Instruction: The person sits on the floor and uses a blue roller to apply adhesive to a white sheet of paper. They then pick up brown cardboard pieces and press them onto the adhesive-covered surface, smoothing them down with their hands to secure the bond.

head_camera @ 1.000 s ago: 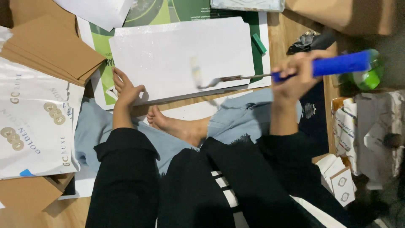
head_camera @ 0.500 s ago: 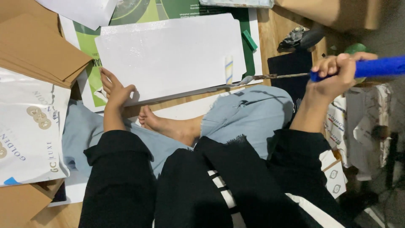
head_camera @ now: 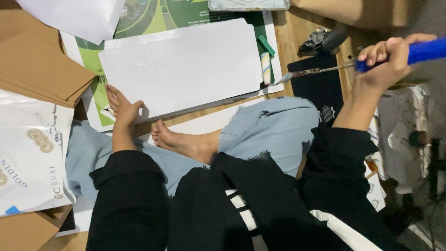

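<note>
Wooden floor (head_camera: 297, 37) under papers; left hand (head_camera: 121, 108) flat on white sheet (head_camera: 181, 67), right hand (head_camera: 383, 60) gripping roller (head_camera: 265, 67).

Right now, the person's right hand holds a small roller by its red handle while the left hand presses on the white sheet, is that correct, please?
Not quite: the head view shows the handle is blue, not red. The right hand does hold the small roller, and the left hand presses on the white sheet.

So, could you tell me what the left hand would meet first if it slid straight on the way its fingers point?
The left hand lies flat, fingers pointing up the picture. Its fingertips already rest at the lower left corner of the white board, so it would most likely slide straight onto that board.
</note>
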